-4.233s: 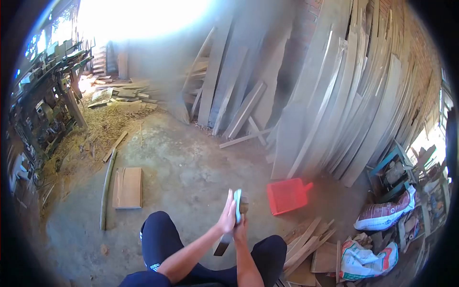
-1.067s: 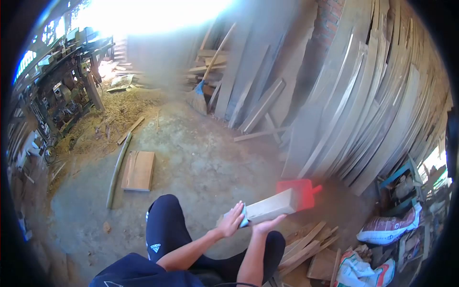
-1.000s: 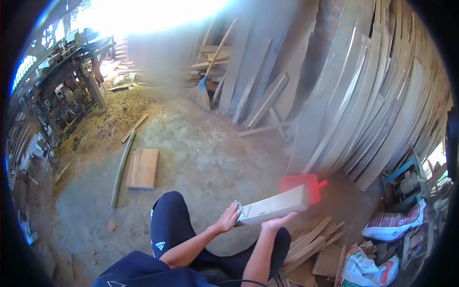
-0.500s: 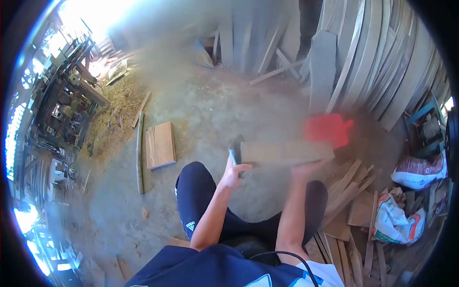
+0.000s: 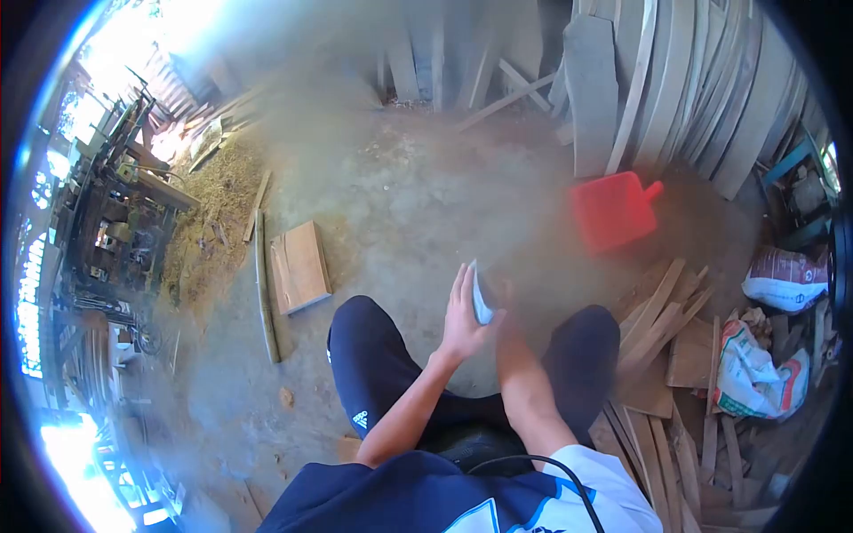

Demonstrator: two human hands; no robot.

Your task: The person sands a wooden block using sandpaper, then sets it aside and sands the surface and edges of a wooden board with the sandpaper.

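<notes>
My left hand (image 5: 462, 322) is upright near the middle, its fingers stretched up and pressed together against a thin pale blue sheet (image 5: 482, 300). Just right of the sheet is my right hand (image 5: 505, 309), smeared by motion, so its fingers cannot be made out. Between the two hands shows a narrow dark shape, too blurred to name. The long wooden block seen earlier cannot be clearly made out. Both hands are above the floor, between my knees.
A brown wooden board (image 5: 300, 268) lies on the floor at left beside a long pole (image 5: 264, 289). At right are a red dustpan (image 5: 615, 213), scrap wood (image 5: 657, 311) and a white sack (image 5: 755, 373). Tall planks (image 5: 593, 98) lean at the back.
The wooden block, earlier stretched sideways between my hands, no longer shows that way. My hands have come close together. The view has tilted downward, and the dustpan appears higher.
</notes>
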